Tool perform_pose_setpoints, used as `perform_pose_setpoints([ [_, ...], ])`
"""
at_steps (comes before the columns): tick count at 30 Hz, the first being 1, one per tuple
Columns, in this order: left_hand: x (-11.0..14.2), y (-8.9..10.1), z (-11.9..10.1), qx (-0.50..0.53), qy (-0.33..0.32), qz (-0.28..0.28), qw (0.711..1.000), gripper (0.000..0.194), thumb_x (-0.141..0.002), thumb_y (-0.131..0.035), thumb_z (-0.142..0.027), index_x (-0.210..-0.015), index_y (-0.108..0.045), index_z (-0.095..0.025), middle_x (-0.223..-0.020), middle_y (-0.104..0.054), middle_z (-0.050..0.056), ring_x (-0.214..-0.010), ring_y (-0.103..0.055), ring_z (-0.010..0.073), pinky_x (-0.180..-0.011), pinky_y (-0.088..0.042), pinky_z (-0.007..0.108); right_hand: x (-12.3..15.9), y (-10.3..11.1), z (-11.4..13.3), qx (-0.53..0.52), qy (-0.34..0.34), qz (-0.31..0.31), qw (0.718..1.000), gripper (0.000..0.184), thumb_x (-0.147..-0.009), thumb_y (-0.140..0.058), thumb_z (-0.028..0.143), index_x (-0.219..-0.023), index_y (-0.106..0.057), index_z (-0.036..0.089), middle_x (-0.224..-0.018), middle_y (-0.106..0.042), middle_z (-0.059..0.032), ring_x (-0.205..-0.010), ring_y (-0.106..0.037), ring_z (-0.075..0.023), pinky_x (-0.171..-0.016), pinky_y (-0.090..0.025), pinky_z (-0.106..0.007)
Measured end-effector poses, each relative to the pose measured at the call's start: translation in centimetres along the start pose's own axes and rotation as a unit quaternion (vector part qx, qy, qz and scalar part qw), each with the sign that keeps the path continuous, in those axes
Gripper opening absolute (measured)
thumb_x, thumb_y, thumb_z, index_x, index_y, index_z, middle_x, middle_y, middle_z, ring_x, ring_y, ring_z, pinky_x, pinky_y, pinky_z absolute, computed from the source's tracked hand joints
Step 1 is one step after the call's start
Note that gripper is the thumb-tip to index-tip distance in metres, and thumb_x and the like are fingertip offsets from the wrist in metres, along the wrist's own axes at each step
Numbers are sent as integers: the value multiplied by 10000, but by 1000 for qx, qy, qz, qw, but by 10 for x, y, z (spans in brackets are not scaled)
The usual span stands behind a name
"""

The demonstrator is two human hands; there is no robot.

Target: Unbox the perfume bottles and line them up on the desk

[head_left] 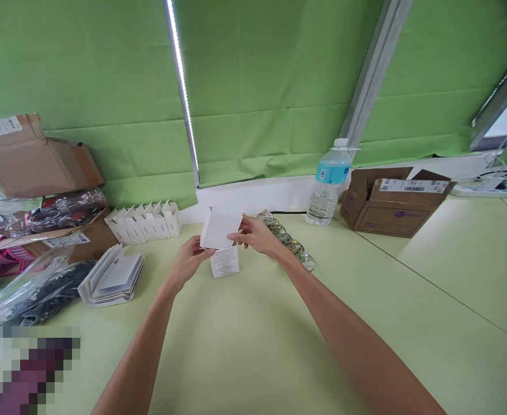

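Note:
A flat white folded carton (221,229) is held between my two hands over the table. My left hand (192,256) grips its lower left corner, thumb and fingers closed on the edge. On the right side, my right hand (256,233) pinches the same carton, with the thumb lying on its face. Just below and behind it stands a small white box (224,263) with printed text on its front, its upper part hidden by the carton. A row of clear-wrapped items with green and gold parts (287,238) lies beyond my right wrist.
Several open small white boxes (145,223) line the back left. Nearer stands a stack of flat white cartons (114,278), beside a plastic bag of dark items (46,291). Cardboard boxes (41,158) fill the far left. A water bottle (328,183) and brown carton (398,207) stand back right.

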State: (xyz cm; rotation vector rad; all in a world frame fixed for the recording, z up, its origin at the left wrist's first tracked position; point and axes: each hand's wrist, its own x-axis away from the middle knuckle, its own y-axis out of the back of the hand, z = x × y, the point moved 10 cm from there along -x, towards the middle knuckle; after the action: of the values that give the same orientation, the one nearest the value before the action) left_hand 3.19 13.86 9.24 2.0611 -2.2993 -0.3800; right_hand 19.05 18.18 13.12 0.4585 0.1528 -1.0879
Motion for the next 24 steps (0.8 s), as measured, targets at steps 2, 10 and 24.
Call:
perform_pose_setpoints([
  [2, 0, 0, -1, -2, -5, 3, 1000, 456, -779, -651, -390, -1159, -537, -164, -1141, -669, 122, -1002, -644, 241, -920, -462, 425, 0, 3, -1, 13, -5, -2, 1000, 366, -725, -703, 369, -1021, -634, 166, -953, -702, -89, -645, -611, -138, -463, -462, -224],
  [10, 1, 2, -10, -49, -48, -16, 998, 501, -775, -628, -460, -1192, -517, -204, -893, -703, 58, -792, -667, 199, -743, -515, 364, 2, 11, -1, 49, -8, -11, 999, 348, -718, -706, 370, -994, -647, 166, -932, -697, -86, -661, -613, -156, -465, -483, -239],
  [24, -1, 7, -18, -70, -78, -56, 993, 467, -830, -539, -524, -1141, -616, -185, -1138, -665, 93, -971, -645, 227, -849, -521, 372, 3, 11, 7, 92, 2, -27, 995, 372, -721, -692, 449, -968, -670, 173, -903, -688, -76, -634, -586, -144, -432, -455, -227],
])
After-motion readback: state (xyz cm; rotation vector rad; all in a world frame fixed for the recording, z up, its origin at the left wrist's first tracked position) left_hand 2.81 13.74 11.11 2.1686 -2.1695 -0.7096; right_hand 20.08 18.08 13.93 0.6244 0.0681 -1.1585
